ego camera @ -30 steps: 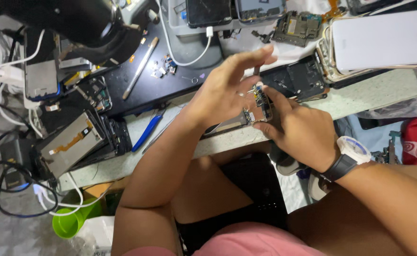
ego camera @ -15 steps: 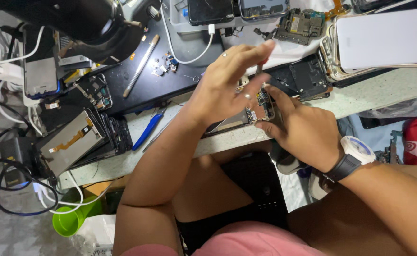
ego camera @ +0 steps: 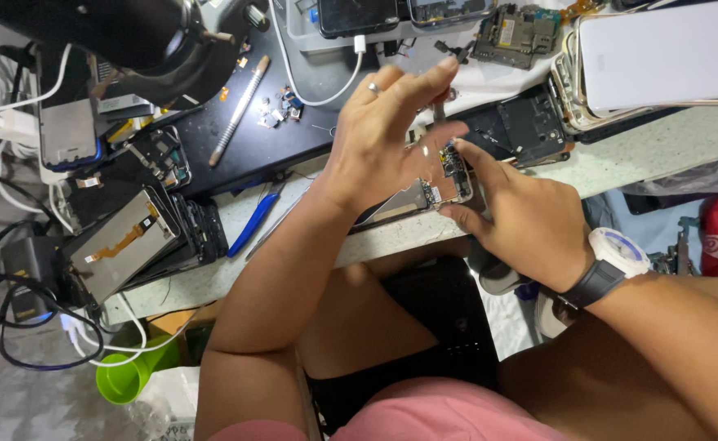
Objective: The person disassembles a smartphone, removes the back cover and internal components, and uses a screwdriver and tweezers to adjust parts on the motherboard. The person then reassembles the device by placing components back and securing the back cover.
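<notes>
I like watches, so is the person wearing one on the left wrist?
No, the white watch sits on the right wrist, while the left hand shows only a ring on one finger.

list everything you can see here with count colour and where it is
opened phone: one, dark with bare circuitry, at the bench edge between both hands
blue-handled tool: one, blue, on the bench left of the left forearm
metal tool: one, silver, lying on the black mat
black mat: one, black, upper middle of the bench
white cable: one, white, curving across the mat
circuit board: one, green and silver, top centre
phone back cover: one, white, top right
stacked phone parts: several, dark and grey, left side
green cup: one, green, lower left below the bench
wristwatch: one, white face with black strap, on the right wrist
left hand: one, over the opened phone, fingers spread
right hand: one, gripping the opened phone's right end
</notes>
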